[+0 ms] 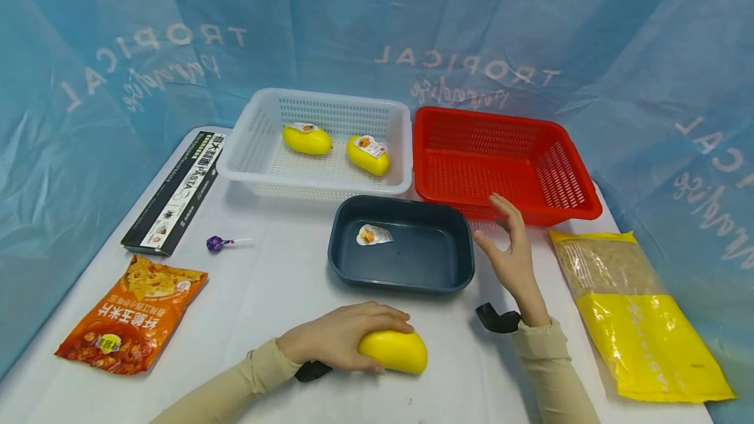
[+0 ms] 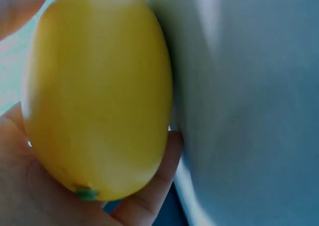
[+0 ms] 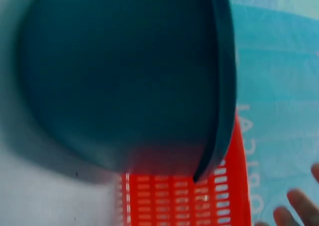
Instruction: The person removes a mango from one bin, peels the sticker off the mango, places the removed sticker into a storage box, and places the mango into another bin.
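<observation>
The left hand (image 1: 330, 340) curls round a yellow mango (image 1: 393, 351) resting on the tabletop (image 1: 277, 280), the right hand (image 1: 514, 255) hovers open beside the dark tray (image 1: 402, 280), while two mangoes already lie in the white basket (image 1: 259, 149).

Left hand (image 1: 330, 340) covers near half of yellow fruit (image 1: 396, 351); right-wrist view blurred, fingertips (image 3: 299, 206) cropped.
</observation>
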`<state>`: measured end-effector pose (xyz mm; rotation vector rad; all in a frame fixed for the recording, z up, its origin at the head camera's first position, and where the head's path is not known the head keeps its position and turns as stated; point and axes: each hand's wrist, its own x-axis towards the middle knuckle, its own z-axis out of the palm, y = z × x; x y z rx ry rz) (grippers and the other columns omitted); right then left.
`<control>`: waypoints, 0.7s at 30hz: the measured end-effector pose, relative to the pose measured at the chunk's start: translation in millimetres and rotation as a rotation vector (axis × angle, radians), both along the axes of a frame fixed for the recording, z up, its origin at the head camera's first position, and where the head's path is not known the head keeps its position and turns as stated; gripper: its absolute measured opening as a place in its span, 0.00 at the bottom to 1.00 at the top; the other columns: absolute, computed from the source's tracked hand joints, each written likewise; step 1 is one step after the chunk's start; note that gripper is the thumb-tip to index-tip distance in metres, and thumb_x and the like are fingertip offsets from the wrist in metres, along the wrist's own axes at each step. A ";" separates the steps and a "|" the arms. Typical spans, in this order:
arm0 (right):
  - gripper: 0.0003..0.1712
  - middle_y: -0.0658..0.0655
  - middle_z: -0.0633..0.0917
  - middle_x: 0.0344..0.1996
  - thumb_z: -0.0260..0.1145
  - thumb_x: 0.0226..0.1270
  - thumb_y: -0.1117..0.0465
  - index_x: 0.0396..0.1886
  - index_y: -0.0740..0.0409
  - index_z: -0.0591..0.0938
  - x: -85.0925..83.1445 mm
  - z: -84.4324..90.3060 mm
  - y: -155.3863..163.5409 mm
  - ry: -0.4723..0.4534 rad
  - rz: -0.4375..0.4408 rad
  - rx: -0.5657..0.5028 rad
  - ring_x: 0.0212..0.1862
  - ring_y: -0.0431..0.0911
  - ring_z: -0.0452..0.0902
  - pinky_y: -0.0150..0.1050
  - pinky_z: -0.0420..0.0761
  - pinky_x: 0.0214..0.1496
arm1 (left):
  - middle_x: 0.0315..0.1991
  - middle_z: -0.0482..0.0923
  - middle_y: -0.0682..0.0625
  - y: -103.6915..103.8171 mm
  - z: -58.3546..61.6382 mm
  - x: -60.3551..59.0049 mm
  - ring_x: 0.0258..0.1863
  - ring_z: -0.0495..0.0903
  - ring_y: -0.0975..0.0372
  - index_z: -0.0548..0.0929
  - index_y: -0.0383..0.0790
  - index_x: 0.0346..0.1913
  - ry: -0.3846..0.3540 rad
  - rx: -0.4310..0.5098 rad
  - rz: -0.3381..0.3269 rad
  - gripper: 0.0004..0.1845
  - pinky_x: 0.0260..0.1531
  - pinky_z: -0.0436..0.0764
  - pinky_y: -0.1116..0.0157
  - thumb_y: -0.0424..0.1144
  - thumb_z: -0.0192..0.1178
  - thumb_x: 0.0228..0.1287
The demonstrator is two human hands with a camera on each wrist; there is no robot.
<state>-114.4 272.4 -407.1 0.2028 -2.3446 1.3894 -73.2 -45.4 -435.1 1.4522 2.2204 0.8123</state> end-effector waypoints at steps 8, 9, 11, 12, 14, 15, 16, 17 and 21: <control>0.38 0.53 0.64 0.72 0.65 0.64 0.55 0.72 0.52 0.64 -4.3 0.7 12.7 -0.010 -0.242 -0.080 0.71 0.53 0.59 0.54 0.59 0.74 | 0.69 0.68 0.55 -0.3 -2.9 -0.1 0.67 0.69 0.62 0.66 0.55 0.70 0.041 0.012 -0.045 0.41 0.66 0.71 0.60 0.48 0.71 0.52; 0.38 0.53 0.64 0.72 0.65 0.64 0.53 0.73 0.51 0.63 -4.3 0.7 13.8 -0.014 -0.266 -0.083 0.71 0.53 0.58 0.54 0.58 0.75 | 0.69 0.68 0.54 -0.3 -2.9 0.0 0.67 0.69 0.62 0.66 0.55 0.70 0.040 0.016 -0.048 0.41 0.65 0.71 0.60 0.48 0.72 0.52; 0.40 0.54 0.62 0.73 0.64 0.65 0.48 0.73 0.51 0.61 -4.9 -0.1 16.6 -0.025 -0.315 -0.084 0.73 0.53 0.56 0.53 0.55 0.76 | 0.69 0.68 0.53 -0.3 -3.5 0.0 0.67 0.69 0.62 0.66 0.54 0.71 0.045 0.024 -0.052 0.43 0.65 0.72 0.60 0.48 0.72 0.51; 0.41 0.55 0.61 0.73 0.64 0.65 0.47 0.74 0.51 0.60 -5.6 -0.6 18.4 -0.027 -0.336 -0.084 0.73 0.52 0.55 0.52 0.54 0.77 | 0.69 0.68 0.53 -0.3 -3.6 0.0 0.67 0.69 0.62 0.65 0.54 0.71 0.044 0.028 -0.054 0.43 0.65 0.72 0.60 0.48 0.73 0.50; 0.44 0.56 0.59 0.74 0.63 0.65 0.44 0.75 0.53 0.58 -7.4 -1.1 22.6 -0.043 -0.386 -0.080 0.75 0.52 0.52 0.53 0.52 0.78 | 0.69 0.68 0.53 -0.5 -3.9 0.1 0.67 0.69 0.62 0.65 0.54 0.71 0.040 0.029 -0.057 0.44 0.65 0.72 0.61 0.48 0.73 0.49; 0.45 0.56 0.57 0.75 0.62 0.66 0.43 0.76 0.53 0.56 -8.4 -1.4 24.8 -0.057 -0.410 -0.080 0.75 0.52 0.51 0.53 0.51 0.78 | 0.69 0.68 0.53 -0.7 -4.2 0.1 0.67 0.69 0.62 0.65 0.54 0.71 0.040 0.025 -0.056 0.45 0.65 0.72 0.61 0.48 0.74 0.49; 0.46 0.57 0.56 0.75 0.61 0.66 0.42 0.76 0.54 0.54 -10.0 -1.7 27.4 -0.066 -0.433 -0.083 0.76 0.52 0.50 0.53 0.49 0.79 | 0.69 0.68 0.53 -0.8 -4.1 0.0 0.68 0.69 0.62 0.65 0.53 0.71 0.035 0.023 -0.057 0.45 0.66 0.71 0.61 0.48 0.74 0.49; 0.47 0.57 0.54 0.76 0.61 0.66 0.42 0.77 0.55 0.53 -11.7 -1.9 30.0 -0.078 -0.461 -0.086 0.77 0.52 0.48 0.53 0.48 0.79 | 0.69 0.67 0.53 -0.9 -4.2 -0.2 0.68 0.69 0.62 0.64 0.53 0.71 0.031 0.020 -0.057 0.45 0.66 0.71 0.61 0.48 0.74 0.48; 0.50 0.56 0.46 0.78 0.58 0.67 0.40 0.78 0.56 0.46 -19.0 -1.1 39.7 -0.132 -0.572 -0.136 0.79 0.49 0.39 0.51 0.41 0.80 | 0.69 0.68 0.54 -0.4 -3.1 -1.0 0.67 0.69 0.62 0.64 0.53 0.71 0.032 0.006 -0.059 0.46 0.66 0.71 0.61 0.50 0.74 0.47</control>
